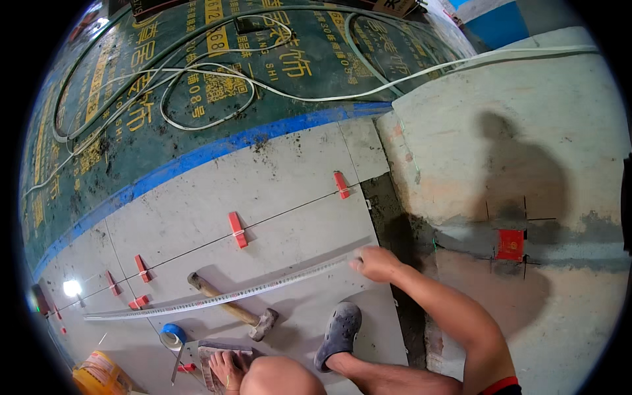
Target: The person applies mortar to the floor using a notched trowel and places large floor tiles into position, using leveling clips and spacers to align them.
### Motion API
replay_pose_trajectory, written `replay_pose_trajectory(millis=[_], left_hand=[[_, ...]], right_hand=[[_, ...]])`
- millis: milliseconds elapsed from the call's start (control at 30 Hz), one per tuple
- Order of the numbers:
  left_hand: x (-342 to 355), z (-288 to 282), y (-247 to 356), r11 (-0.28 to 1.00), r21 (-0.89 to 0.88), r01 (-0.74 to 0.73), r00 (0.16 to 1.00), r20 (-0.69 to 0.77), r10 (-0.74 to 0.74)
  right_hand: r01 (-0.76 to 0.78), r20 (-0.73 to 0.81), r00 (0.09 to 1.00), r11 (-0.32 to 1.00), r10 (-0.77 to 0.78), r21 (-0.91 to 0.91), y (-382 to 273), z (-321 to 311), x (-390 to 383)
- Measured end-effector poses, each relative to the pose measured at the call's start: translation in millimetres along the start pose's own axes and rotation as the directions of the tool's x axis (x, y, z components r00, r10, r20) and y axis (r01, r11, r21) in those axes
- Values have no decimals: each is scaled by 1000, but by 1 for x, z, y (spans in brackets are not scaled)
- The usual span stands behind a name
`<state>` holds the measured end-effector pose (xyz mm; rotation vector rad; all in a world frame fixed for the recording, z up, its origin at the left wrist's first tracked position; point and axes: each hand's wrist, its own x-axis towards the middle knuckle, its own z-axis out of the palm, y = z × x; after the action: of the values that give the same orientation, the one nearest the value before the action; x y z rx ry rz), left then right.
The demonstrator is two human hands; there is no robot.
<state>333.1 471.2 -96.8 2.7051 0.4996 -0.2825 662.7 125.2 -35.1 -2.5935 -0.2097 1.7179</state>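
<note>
The right hand (374, 262) is pinching the near end of the tape measure (217, 300), which is stretching away leftward across the tiles (289, 171); the left hand is lying out of view.

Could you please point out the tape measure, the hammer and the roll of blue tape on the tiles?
tape measure (224, 297), head view, middle of the extended blade.
hammer (263, 324), head view, on its metal head.
roll of blue tape (173, 334), head view, on its upper rim.
</note>
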Motion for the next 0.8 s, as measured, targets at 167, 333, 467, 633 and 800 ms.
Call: replay_pose_trajectory(millis=[167, 333, 467, 633, 800], left_hand=[[2, -6, 3, 1000, -1, -4, 1000, 20, 4], [8, -8, 10, 999, -36, -17, 1000, 25, 18], [11, -8, 12, 1000, 3, -31, 998, 63, 31], [9, -7, 10, 999, 4, -35, 999, -22, 35], [2, -5, 9, 1000, 27, -4, 999, -34, 5]], right_hand=[[250, -406, 885, 968, -227, 3, -26, -26, 43], [416, -553, 636, 843, -538, -341, -96, -7, 101], [460, -549, 568, 790, -613, -406, -127, -11, 131], [469, -692, 270, 720, -669, -513, -164, -53, 183], [511, -782, 105, 707, -615, -488, -185, -64, 188]])
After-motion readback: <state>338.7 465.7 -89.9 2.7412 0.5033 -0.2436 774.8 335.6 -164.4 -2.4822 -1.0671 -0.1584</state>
